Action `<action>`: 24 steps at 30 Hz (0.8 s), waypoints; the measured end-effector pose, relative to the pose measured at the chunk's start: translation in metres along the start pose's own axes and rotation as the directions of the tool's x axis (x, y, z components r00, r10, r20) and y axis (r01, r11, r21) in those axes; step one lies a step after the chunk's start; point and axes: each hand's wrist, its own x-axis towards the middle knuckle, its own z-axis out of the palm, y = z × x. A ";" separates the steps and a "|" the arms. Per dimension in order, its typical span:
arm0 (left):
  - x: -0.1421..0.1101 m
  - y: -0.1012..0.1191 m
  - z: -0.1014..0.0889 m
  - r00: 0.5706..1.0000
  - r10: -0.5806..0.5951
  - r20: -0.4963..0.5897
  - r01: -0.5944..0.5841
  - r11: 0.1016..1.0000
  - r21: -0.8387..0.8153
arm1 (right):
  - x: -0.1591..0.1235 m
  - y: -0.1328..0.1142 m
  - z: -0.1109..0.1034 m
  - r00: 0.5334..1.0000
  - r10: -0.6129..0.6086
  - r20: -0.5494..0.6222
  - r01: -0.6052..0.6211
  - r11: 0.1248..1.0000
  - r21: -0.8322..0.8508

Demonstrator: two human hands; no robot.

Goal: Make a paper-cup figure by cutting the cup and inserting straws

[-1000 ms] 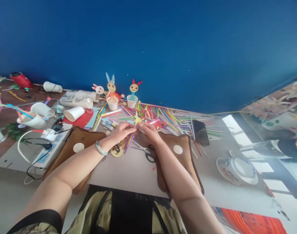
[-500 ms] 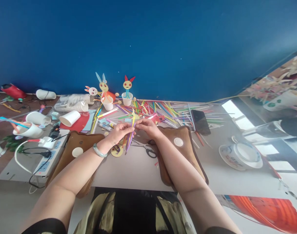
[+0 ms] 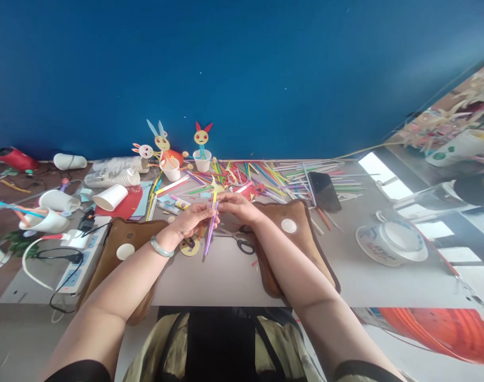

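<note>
My left hand (image 3: pixel 194 217) and my right hand (image 3: pixel 237 206) meet over the middle of the grey table (image 3: pixel 221 270). Both pinch a small bundle of coloured straws (image 3: pixel 210 231), purple and yellow, that hangs down from the fingers towards me. A pale bracelet (image 3: pixel 160 247) sits on my left wrist. Scissors (image 3: pixel 237 243) and a round yellow paper face (image 3: pixel 190 246) lie on the table just below the hands. Both forearms rest on brown pads (image 3: pixel 293 239).
Many loose coloured straws (image 3: pixel 281 180) litter the table's far side. Paper-cup bunny figures (image 3: pixel 202 151) stand by the blue wall. White cups (image 3: pixel 110 196), a power strip (image 3: pixel 77 254) with cables lie left. A dark phone (image 3: pixel 324 192) and a cup on a saucer (image 3: pixel 393 243) sit right.
The hands drew slightly nearer to me and the straw bundle turned more upright. The view shifted, so the table items slid a little left.
</note>
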 end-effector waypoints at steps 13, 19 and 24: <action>-0.001 0.001 0.000 0.996 -0.052 0.078 0.054 0.998 -0.030 | -0.003 -0.006 -0.001 0.989 -0.049 0.140 0.047 0.999 0.016; 0.003 -0.003 -0.002 0.998 -0.046 0.030 0.045 0.999 0.023 | -0.001 -0.004 -0.005 0.997 -0.020 0.078 0.023 0.999 -0.029; 0.010 -0.007 0.001 0.956 0.247 -0.161 -0.192 0.936 0.296 | 0.004 -0.001 -0.006 0.998 -0.022 -0.059 0.011 0.983 -0.184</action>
